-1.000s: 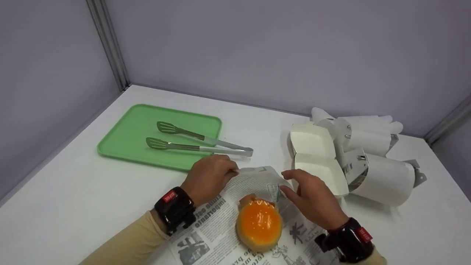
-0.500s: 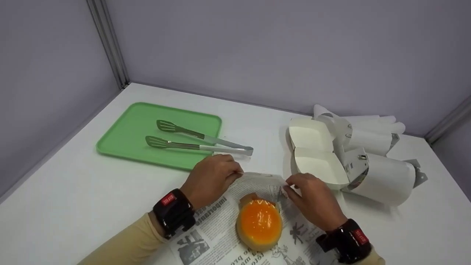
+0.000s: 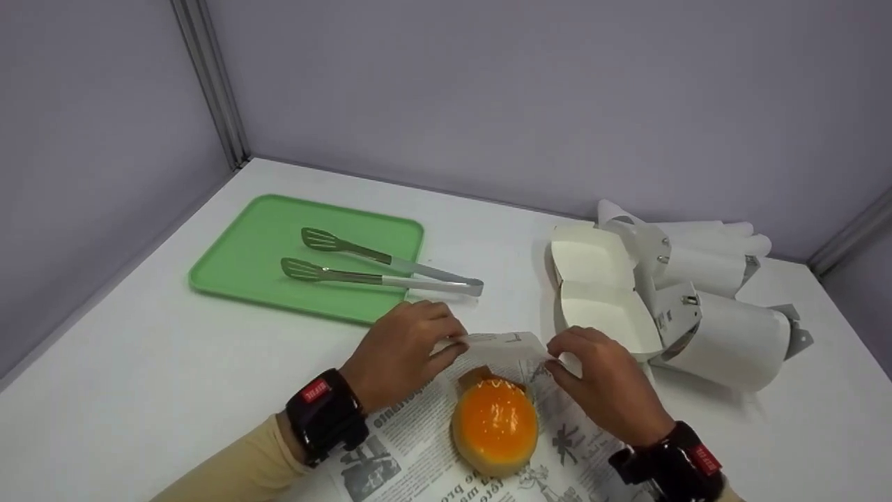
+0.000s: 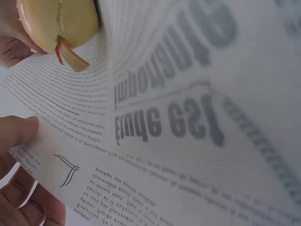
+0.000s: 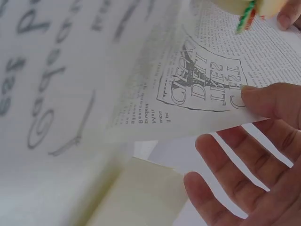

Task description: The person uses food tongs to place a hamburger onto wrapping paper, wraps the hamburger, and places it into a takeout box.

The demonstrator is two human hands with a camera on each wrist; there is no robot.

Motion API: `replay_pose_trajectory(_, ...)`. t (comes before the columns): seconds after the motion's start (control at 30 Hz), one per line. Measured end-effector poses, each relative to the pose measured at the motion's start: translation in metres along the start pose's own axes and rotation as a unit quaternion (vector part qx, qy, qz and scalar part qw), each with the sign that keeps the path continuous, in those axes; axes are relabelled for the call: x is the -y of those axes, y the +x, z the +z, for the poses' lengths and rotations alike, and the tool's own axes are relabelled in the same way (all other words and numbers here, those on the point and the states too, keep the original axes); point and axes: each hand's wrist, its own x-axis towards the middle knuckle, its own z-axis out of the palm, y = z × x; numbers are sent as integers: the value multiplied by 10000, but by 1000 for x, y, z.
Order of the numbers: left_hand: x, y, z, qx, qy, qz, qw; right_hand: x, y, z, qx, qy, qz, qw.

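Observation:
A glossy orange-topped toy burger [image 3: 495, 425] lies on a sheet of newsprint-patterned wrapping paper [image 3: 421, 457]. Some flat filling pokes out from its far side. My left hand [image 3: 408, 355] pinches the sheet's far edge, its thumb [image 4: 21, 131] on the printed face. On the other side, my right hand [image 3: 606, 387] pinches the same edge near a corner, its lower fingers spread beneath in the right wrist view. Between both hands the edge is lifted off the table and leans over toward the burger, which neither hand visibly holds.
Behind the left hand, metal tongs [image 3: 390, 275] rest across a green tray [image 3: 237, 261], handle end over its right edge. An opened white clamshell box [image 3: 603, 314] stands just beyond the right hand. White curved holders [image 3: 732, 338] with metal clips sit to its right.
Both hands have drawn the paper's far edge up and slightly nearer the burger. My right thumb and finger, apart at first, have closed on the edge. The burger stays put.

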Motion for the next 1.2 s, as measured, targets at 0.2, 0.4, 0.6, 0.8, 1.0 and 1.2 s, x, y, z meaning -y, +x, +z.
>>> replay_pose_trajectory(0.2,-9,-2,-3,-160,-65,408,9990,0,-5,-3,-91,223,-523,9983)
replay_pose_trajectory(0.4,-15,-6,-4,-117,-117,746,9971,3,-5,-7,200,365,-703,9967)
replay_pose_trajectory(0.6,-19,-6,0,75,-165,1078,9940,5,-9,-14,557,547,-864,9932)
replay_pose_trajectory(0.8,-21,-4,1,408,-203,1396,9892,5,-19,-18,959,865,-966,9869)
replay_pose_trajectory(1.0,-21,-6,1,823,-230,1511,9848,7,-27,-14,1174,937,-1138,9821)
replay_pose_trajectory(1.2,-20,-8,1,1024,-265,1643,9807,9,-31,-8,1095,977,-1514,9775)
